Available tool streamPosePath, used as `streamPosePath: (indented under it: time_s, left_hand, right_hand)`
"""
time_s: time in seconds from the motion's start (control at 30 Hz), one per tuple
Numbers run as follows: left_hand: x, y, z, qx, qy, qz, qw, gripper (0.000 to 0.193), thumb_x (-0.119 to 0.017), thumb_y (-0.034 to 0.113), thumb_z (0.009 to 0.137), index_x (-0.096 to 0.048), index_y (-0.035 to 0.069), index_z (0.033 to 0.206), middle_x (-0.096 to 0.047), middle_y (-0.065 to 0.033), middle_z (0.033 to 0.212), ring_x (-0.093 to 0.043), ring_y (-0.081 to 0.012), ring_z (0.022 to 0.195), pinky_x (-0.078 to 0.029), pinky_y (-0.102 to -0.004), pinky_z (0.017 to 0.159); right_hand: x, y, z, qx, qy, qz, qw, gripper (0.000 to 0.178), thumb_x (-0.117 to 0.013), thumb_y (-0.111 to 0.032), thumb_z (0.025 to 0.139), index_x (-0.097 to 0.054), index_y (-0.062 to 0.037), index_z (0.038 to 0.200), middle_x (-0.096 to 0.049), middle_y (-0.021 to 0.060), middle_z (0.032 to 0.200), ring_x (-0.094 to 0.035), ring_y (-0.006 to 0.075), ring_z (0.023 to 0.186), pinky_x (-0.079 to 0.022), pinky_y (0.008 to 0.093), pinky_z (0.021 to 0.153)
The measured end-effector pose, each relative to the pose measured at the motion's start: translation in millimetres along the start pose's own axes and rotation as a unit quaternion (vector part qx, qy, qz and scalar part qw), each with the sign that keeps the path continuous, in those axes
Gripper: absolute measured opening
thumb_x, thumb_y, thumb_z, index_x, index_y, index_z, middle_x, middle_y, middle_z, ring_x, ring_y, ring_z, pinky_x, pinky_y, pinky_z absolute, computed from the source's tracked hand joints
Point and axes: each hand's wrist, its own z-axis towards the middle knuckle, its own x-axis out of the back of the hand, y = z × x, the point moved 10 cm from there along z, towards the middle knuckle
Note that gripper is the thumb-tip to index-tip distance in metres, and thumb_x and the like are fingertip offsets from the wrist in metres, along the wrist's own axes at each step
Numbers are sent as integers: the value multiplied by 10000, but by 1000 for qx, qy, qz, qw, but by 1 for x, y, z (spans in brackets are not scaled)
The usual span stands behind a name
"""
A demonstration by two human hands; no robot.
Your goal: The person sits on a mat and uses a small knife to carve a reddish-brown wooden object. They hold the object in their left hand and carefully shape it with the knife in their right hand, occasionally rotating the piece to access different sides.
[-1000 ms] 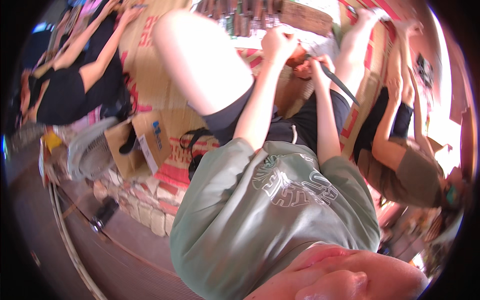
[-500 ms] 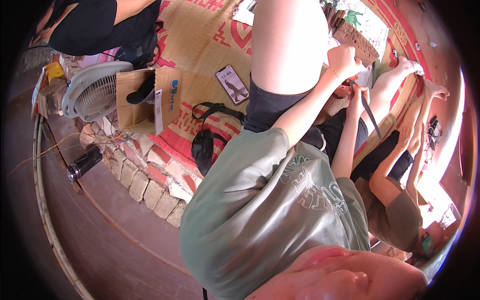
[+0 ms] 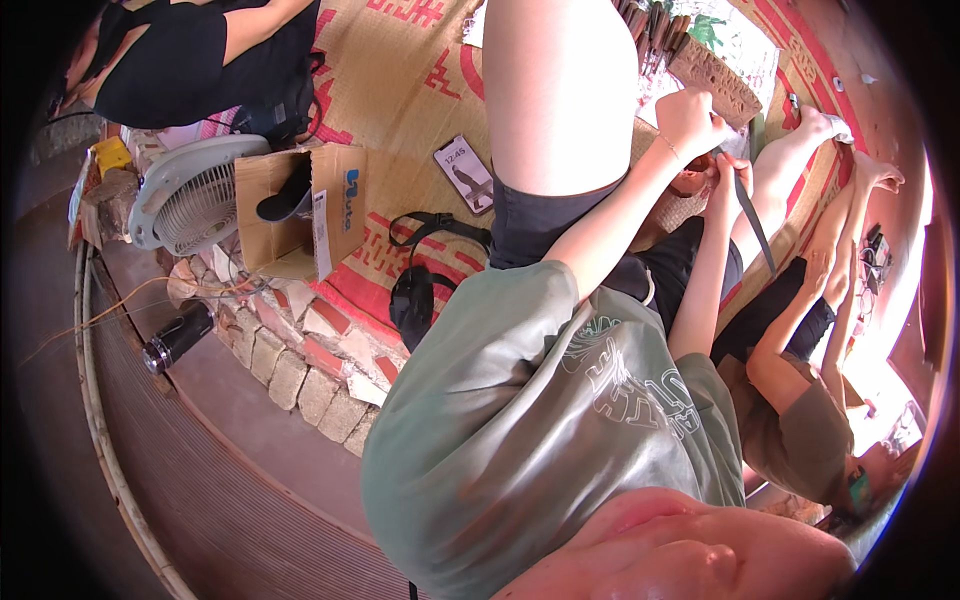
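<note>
My left hand (image 3: 688, 124), with a thin bracelet at the wrist, is closed in a fist between my thighs; what it grips is hidden. Just beside it, my right hand (image 3: 733, 175) is closed round one end of a long, dark, flat strip (image 3: 756, 228). The strip's narrow free end points down and right; I cannot tell whether it is a blade. A reddish-brown piece (image 3: 688, 184), partly covered, lies right under both hands. My hands are close together, and whether they touch is unclear.
Beyond my hands, several wooden-handled tools (image 3: 660, 38) lie beside a rough brown block (image 3: 715, 85). On the patterned mat are a phone (image 3: 464, 174) and a black strapped bag (image 3: 411, 300). A cardboard box (image 3: 345, 215) and fan (image 3: 200, 195) stand left. Another person (image 3: 800, 430) sits right.
Both hands stay together in nearly the same place. The strip's free end has shifted slightly right, and my left thigh appears further left, showing more of the tools.
</note>
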Motion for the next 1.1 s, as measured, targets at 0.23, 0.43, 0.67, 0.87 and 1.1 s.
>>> streamPosePath:
  time_s: [0.23,0.43,0.67,0.87,1.1]
  left_hand:
    - [0,6,0,-12,5,2,1000,277,-621,322,607,-617,46,583,-582,-152,565,-604,-305,532,-481,-388,502]
    - [4,9,3,-9,-10,-1,1000,164,-645,251,655,-645,88,639,-632,-100,648,-628,-269,605,-494,-361,557]
    - [7,13,0,-7,-42,-58,997,144,-654,235,690,-664,92,672,-646,-83,673,-637,-255,629,-490,-353,562]
    - [9,7,3,-2,-45,-85,995,96,-647,184,710,-671,91,703,-655,-92,706,-645,-277,693,-505,-362,616]
    - [12,3,4,17,-74,-68,995,166,-653,235,737,-654,75,696,-650,-73,666,-641,-243,625,-479,-335,570]
  right_hand:
    - [22,9,3,19,15,43,999,128,-595,12,805,-505,-63,753,-593,71,664,-508,78,508,-370,183,453]
    - [19,25,-5,-11,5,-21,1000,140,-617,-16,814,-501,-71,757,-575,36,647,-488,62,507,-361,184,456]
    - [4,1,0,7,10,7,1000,122,-638,-32,820,-519,-55,805,-564,25,620,-485,58,484,-371,181,446]
    - [17,18,-5,-8,21,-30,999,149,-675,-22,790,-527,-36,803,-601,44,646,-538,69,518,-414,188,466]
    - [-22,-7,-5,9,-32,13,999,205,-672,-39,796,-507,-38,919,-618,46,768,-544,52,563,-434,191,480]
